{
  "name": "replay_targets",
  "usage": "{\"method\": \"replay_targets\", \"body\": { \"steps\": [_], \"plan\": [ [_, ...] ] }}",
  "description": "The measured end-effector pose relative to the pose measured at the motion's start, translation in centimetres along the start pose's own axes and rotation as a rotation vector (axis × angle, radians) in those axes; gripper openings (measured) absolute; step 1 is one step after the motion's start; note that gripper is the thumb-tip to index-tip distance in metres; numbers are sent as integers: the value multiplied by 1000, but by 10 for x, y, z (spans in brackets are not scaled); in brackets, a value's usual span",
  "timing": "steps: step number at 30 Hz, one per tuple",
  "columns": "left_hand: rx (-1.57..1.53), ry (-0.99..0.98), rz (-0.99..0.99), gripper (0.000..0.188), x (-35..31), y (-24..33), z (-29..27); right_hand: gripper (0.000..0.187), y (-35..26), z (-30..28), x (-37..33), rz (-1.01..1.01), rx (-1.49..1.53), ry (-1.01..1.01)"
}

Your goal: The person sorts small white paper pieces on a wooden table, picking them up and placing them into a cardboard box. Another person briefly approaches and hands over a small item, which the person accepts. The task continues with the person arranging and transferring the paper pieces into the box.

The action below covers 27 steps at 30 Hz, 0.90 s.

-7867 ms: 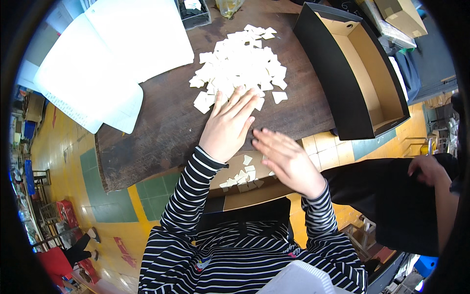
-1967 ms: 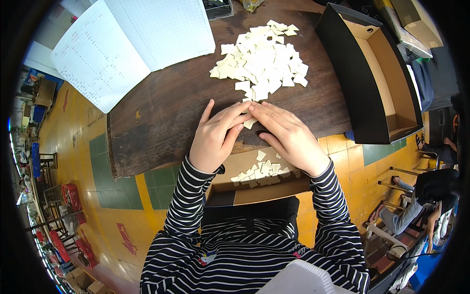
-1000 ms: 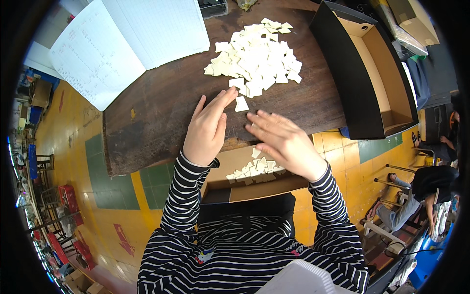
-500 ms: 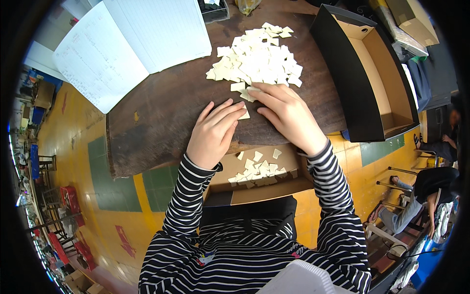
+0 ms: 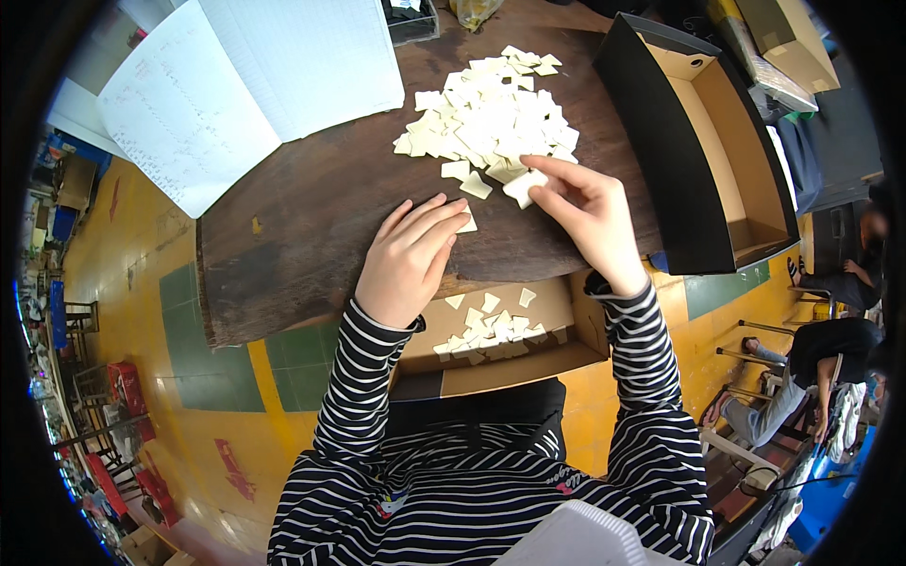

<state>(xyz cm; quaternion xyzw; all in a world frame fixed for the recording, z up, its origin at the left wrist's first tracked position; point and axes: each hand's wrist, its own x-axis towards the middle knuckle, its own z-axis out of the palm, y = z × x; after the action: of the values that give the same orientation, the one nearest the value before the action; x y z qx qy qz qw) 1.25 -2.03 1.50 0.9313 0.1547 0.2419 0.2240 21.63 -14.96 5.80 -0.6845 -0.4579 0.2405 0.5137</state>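
Right hand (image 5: pixel 595 212) out over the table, and I've got thumb and forefinger pinching one cream piece (image 5: pixel 522 189), the other fingers curled behind. That piece sits at the near edge of the heap (image 5: pixel 500 113). Over to the left hand (image 5: pixel 406 255): fingers loosely side by side, slightly bent, tips resting on a second piece (image 5: pixel 469 224) on the tabletop, thumb a little apart.

These bits look thin and flat; I'd call them light and fairly stiff, with corners that might chip. How slick they are, I can't tell from here. Opposite edges look the best hold to me, just a soft pinch; one lying flat may need a fingertip to tip its rim up first.

Now the surface: a dark brown wooden table (image 5: pixel 311 236), scuffed and worn, its grain probably giving the pieces some drag. Far left, an open notebook (image 5: pixel 330 66) lies spread, handwriting on its left page. On the right stands a long black box (image 5: pixel 651 141), tan inside. Near side, below the table's edge, an open cardboard box (image 5: pixel 519 374) holds more loose pieces (image 5: pixel 495 327).

And the room: yellow floor (image 5: pixel 302 453) with green patches, red crates (image 5: pixel 125 391) off to the left, and a co-worker in dark clothes (image 5: pixel 835 349) bending at the far right.
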Motion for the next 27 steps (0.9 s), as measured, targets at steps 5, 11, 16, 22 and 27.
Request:
{"method": "replay_targets", "body": {
  "steps": [5,11,16,22,27],
  "plan": [
    [23,2,20,23,-1,-2,1,31,-11,-21,-43,265,183,-292],
    [40,-18,24,27,-2,-3,2,25,-2,-29,-39,30,-175,-46],
    [123,-85,85,31,-2,3,2,28,29,-14,-2,-246,-625,232],
    [86,-205,69,43,-1,24,17,20,30,-6,-26,-214,-503,173],
    [90,-219,96,45,9,32,30,23,37,-10,-16,-313,-539,317]
  ]
}}
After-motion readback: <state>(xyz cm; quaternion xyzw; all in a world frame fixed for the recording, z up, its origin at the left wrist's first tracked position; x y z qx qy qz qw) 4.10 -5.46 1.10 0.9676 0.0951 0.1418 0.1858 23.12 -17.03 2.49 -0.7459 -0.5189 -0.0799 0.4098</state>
